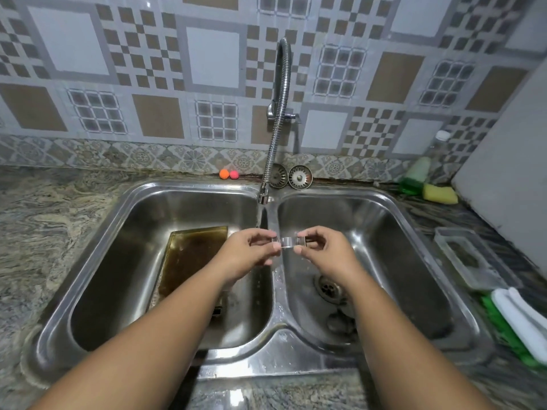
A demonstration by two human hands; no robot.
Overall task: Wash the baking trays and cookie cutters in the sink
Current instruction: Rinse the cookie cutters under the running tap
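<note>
Both hands hold one cutter (286,242) over the sink's (275,359) middle divider, just near of the tap (263,196); the left hand (248,250) and right hand (322,250) each pinch an end between thumb and curled fingertips. This looks like the rinsing step for the cutter; whether water runs I cannot tell. The tray (189,258) leans in the left basin, brown and seemingly unwashed. Next, likely, turning the cutter under the spout, then setting it aside; the sponge (440,194) lies far right.
</note>
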